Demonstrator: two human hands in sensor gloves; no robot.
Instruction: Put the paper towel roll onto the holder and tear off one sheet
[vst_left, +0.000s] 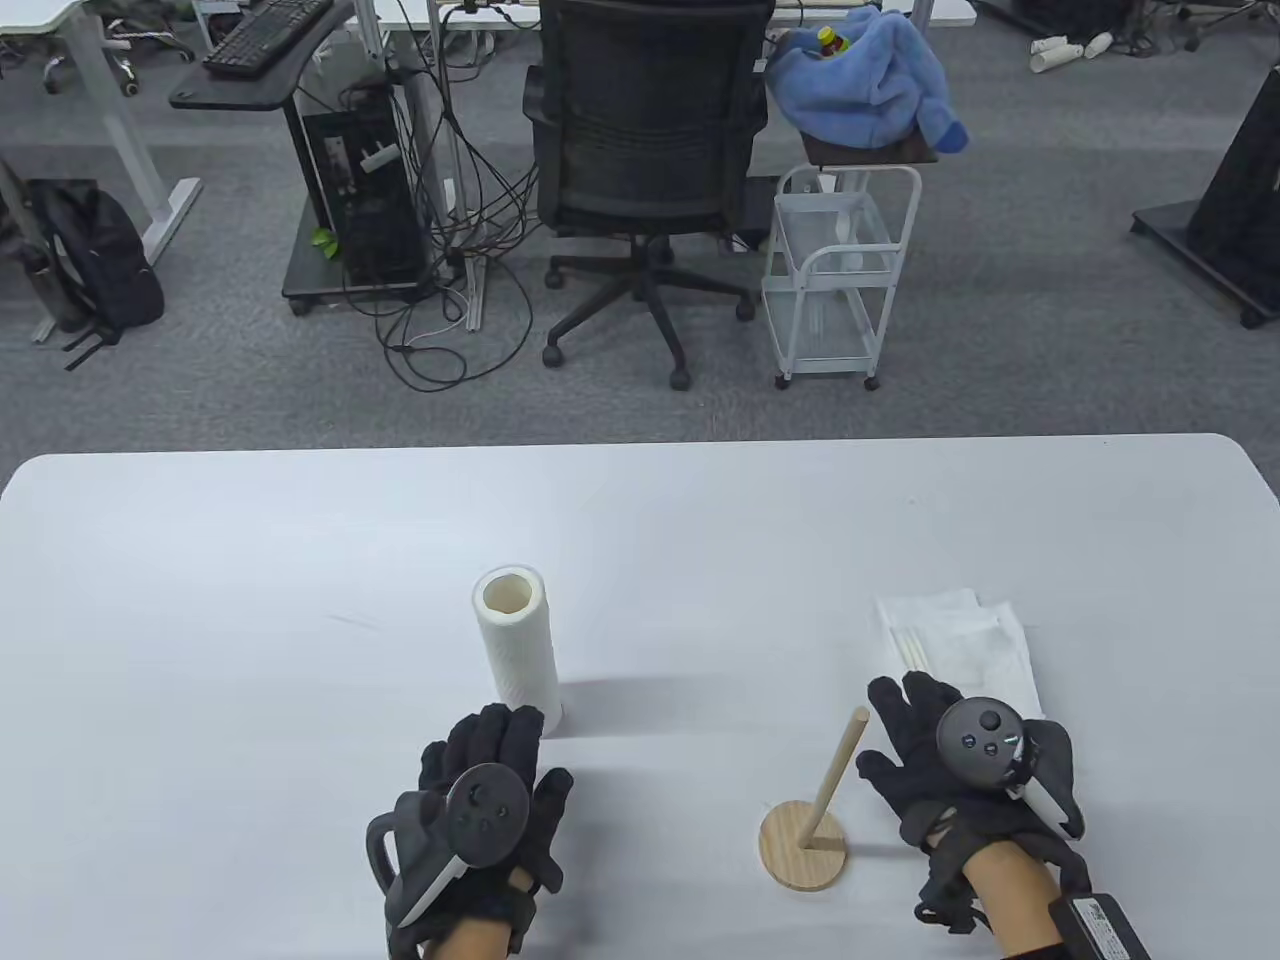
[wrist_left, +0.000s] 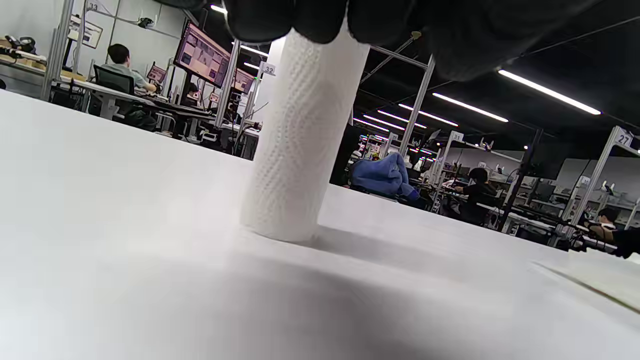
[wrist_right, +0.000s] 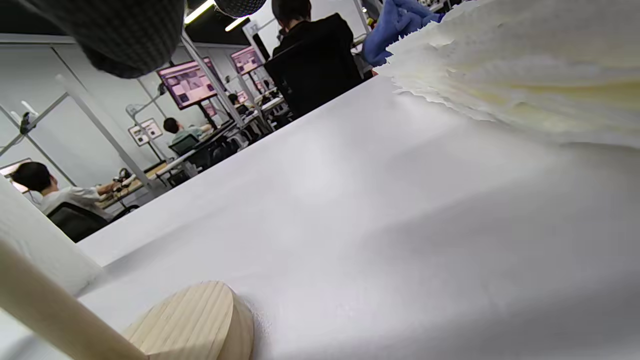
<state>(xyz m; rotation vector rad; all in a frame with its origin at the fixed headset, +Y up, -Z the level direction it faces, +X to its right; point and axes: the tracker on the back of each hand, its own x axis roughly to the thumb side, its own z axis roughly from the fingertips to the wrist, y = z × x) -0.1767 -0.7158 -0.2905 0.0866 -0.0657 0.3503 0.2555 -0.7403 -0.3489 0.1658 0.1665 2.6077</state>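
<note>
Nothing of the task looks done yet. The paper towel roll (vst_left: 517, 645) stands upright on the white table (vst_left: 200, 620), well apart from the wooden holder (vst_left: 805, 840), whose bare dowel rises from its round base (no sheet hangs loose from the roll). Mounting the roll and tearing a sheet both remain.

The left hand (vst_left: 490, 800) lies palm down just short of the roll's base, fingers straight and reaching toward it, gripping nothing; whether the fingertips touch the roll, I cannot tell. The right hand (vst_left: 965, 765) rests palm down beside the holder, fingers spread and empty, its fingertips at the edge of a pile of loose paper towel sheets (vst_left: 960, 645).
</note>
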